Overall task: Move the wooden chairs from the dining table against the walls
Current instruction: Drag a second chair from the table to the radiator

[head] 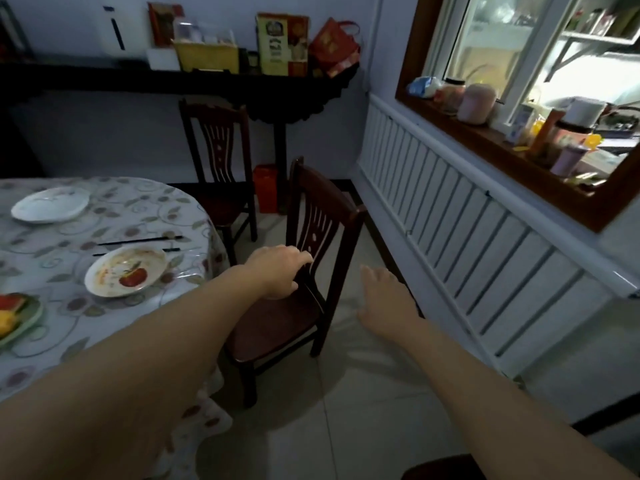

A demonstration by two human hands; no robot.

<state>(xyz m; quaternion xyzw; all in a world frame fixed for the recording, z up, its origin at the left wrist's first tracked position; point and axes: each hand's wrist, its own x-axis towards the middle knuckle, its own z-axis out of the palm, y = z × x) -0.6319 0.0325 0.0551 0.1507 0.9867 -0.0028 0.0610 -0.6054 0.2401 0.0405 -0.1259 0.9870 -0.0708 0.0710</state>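
near chair [277, 323] stands at the table's [104, 216] 3 o'clock, just beside it, back toward the wall. left hand [277, 271] curls round its back slats. right hand [384, 299] hovers at 3 o'clock, fingers straight, together. second chair [218, 161] at 12.

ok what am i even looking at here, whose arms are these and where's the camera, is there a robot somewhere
There is no robot. A person wears a wide-angle camera on the head, looking forward and down, so the two bare arms reaching in from below are their own.

The left hand grips the lower backrest of the near wooden chair, which stands between the dining table and the white panelled wall. The right hand hovers open beside the chair, holding nothing.

A second wooden chair stands further back, by the table. On the flowered tablecloth lie a clean white plate, a used plate with red food left on it, and dark chopsticks.
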